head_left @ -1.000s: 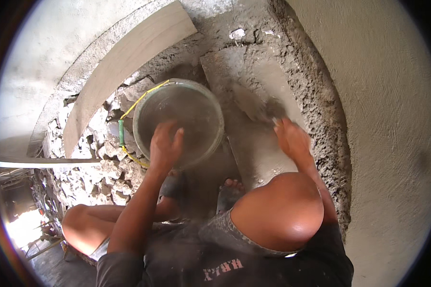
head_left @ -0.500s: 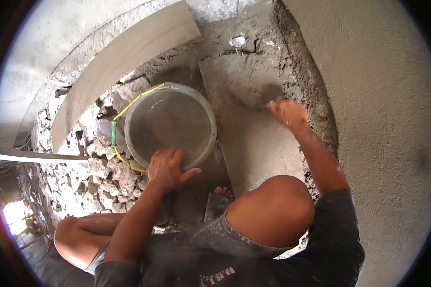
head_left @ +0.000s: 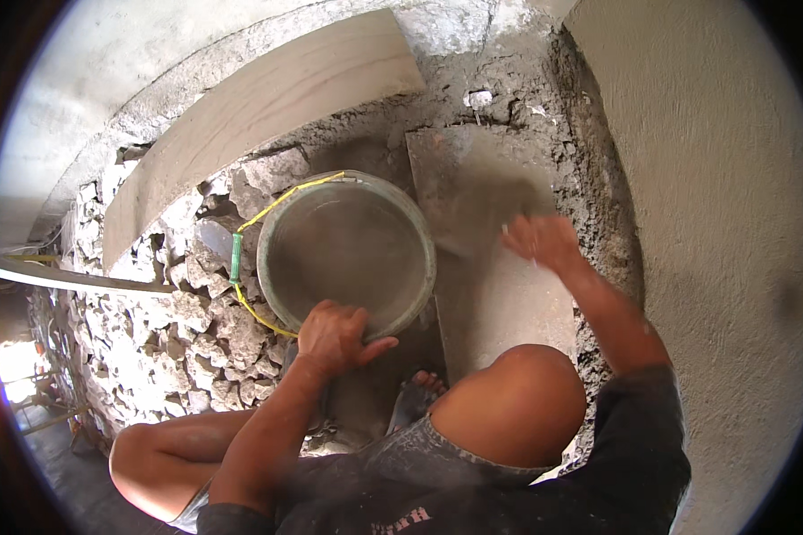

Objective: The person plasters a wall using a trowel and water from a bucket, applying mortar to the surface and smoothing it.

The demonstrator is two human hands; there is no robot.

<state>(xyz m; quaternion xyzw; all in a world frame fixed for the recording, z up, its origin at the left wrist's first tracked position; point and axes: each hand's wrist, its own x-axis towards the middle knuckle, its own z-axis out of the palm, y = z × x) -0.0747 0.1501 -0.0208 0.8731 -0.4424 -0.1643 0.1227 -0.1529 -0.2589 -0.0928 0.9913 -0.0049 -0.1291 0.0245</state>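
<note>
Hooking its fingers over the near rim, the left hand (head_left: 335,339) touches the bucket (head_left: 429,259), thumb spread wide outside; how firmly it grips, I cannot tell. The bucket stands upright, mouth up, in front of the person, between the rubble (head_left: 192,352) on the left and a flat grey slab (head_left: 513,308) on the right. The right hand (head_left: 544,242) hangs over the slab with its fingers curled in, and blur hides whether they close around anything. Grey coats the bucket's inside, and haze over it makes the depth of any contents hard to judge. If it does hold wet mix, expect it to be heavy, with a weight that slops when tipped. The wall looks like stiff plastic that would flex a little rather than crack, and a smeared rim would probably be slick under bare fingers. For lifting, the best hold is likely the green grip (head_left: 236,259) on the yellow cord (head_left: 303,185), which lies slack outside the left wall; the cord alone looks thin enough to bite. For steadying or tilting, the thick rim suits hooked fingers, ideally at two opposite sides.
</note>
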